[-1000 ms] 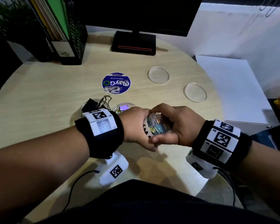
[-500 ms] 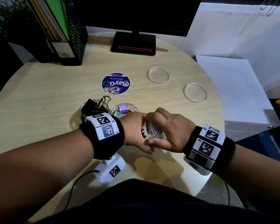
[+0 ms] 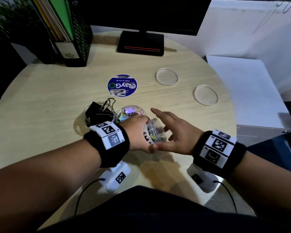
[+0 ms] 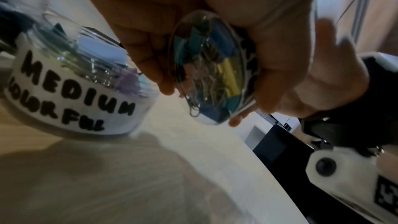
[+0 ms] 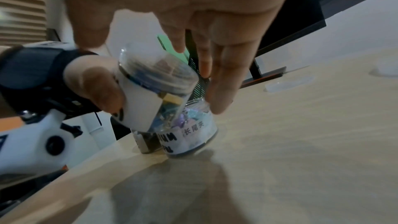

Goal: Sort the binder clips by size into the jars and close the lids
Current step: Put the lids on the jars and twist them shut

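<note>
— Jar first: where did we have it?

— Tilted, off the table, our left hand wrapped round its white label. A clear lid sat on its mouth. Through the glass base in the left wrist view we saw small clips: blue, teal, yellow, pink.

— And our right hand?

— Beside the lid, fingers spread and straight, holding nothing; the thumb tip lay by the left fingertips under the jar.

— What writing could we read?

— On the held jar only dark letter strokes; we could not read them. The second jar stood just behind, its label saying "MEDIUM COLORFUL" in black marker, with a small printed tag of Chinese characters on its side. It stood open, pastel clips inside. The round blue sticker read "ClayGo" and "Clean as you go."

— The third jar?

— Left of the medium one, touching it, open, big black clips poking above the rim.

— Edges and room?

— We worked near the table's near edge. Two clear lids lay well apart from the jars, toward the right rim. Bare wood stretched to the left, between the jars and the black mesh file holder at the far left. A monitor base sat at the far edge.
</note>
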The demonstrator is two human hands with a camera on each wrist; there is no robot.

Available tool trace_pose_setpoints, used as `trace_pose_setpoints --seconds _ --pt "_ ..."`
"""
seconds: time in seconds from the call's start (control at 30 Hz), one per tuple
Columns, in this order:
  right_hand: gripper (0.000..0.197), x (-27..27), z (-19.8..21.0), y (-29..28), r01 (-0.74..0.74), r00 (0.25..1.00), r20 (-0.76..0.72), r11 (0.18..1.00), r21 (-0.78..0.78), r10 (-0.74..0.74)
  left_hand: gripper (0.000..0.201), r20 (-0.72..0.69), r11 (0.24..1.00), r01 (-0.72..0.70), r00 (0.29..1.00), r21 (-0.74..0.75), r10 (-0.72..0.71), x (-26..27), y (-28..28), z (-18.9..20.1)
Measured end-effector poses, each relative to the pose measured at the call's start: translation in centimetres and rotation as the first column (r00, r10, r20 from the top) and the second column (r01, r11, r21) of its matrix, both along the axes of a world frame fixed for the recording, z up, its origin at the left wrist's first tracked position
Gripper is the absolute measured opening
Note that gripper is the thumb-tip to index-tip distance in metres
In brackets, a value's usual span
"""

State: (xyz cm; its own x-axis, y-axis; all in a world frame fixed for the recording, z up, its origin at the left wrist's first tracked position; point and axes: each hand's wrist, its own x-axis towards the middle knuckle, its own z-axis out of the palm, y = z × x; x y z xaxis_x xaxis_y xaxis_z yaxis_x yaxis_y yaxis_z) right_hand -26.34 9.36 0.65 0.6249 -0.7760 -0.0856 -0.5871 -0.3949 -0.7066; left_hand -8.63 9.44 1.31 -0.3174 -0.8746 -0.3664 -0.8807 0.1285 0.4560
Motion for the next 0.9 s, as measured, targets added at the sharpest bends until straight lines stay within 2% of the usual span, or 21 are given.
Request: trace_pose_setpoints --seconds 0.1,0.27,0.4,0.5,0.57,0.63,0.7,0.77,0.8,0.87,0.9 --pt "0.075 -0.6 0.3 0.1 -0.068 0.997 0.035 0.993 -0.098 0.072 0.071 -0.032 1.0 -0.011 0.999 -0.011 0.011 0.0 -0.2 0.2" --pt "0.075 0.0 0.7 0.7 0.071 0.995 -0.059 0.991 -0.112 -0.078 0.073 0.003 0.998 0.054 0.999 -0.016 -0.054 -0.8 0.4 0.1" --pt "0.069 0.6 0.7 0.7 0.139 0.985 -0.1 0.99 -0.036 -0.142 0.067 0.006 0.999 0.045 0.999 -0.028 -0.045 -1.0 0.5 0.0" --pt "0.055 0.3 0.7 0.5 0.163 0.987 -0.008 0.986 0.035 -0.162 0.069 0.009 0.998 0.055 0.998 -0.035 -0.055 -0.7 0.1 0.4" --pt "0.055 0.0 0.6 0.5 0.171 0.98 0.097 0.983 0.063 -0.176 0.069 -0.009 0.997 0.07 0.997 -0.023 -0.07 -0.4 0.0 0.9" --pt "0.062 -0.3 0.5 0.7 0.118 0.976 0.185 0.993 0.003 -0.117 0.063 -0.047 0.997 0.076 0.996 0.017 -0.075 -0.3 -0.1 1.4" --pt "0.066 -0.6 0.3 0.9 0.026 0.979 0.206 0.994 -0.108 -0.004 0.049 -0.068 0.994 0.091 0.994 0.058 -0.087 -0.2 -0.1 1.7" --pt "0.066 -0.9 0.4 1.1 -0.001 0.975 0.219 0.986 -0.167 0.038 0.045 -0.095 0.993 0.094 0.992 0.066 -0.087 -0.1 -0.1 2.0" --pt "0.064 -1.1 0.5 1.1 0.025 0.97 0.242 0.984 -0.177 0.019 0.047 -0.13 0.995 0.076 0.989 0.066 -0.067 -0.2 -0.2 2.1" --pt "0.061 -1.1 1.0 0.8 0.121 0.955 0.29 0.978 -0.169 -0.068 0.065 -0.206 0.999 0.04 0.978 0.034 -0.032 -0.2 -0.3 2.4" --pt "0.063 -1.0 1.3 0.7 0.168 0.945 0.307 0.974 -0.152 -0.115 0.073 -0.199 0.999 0.037 0.979 -0.008 -0.038 -0.2 -0.4 2.5"
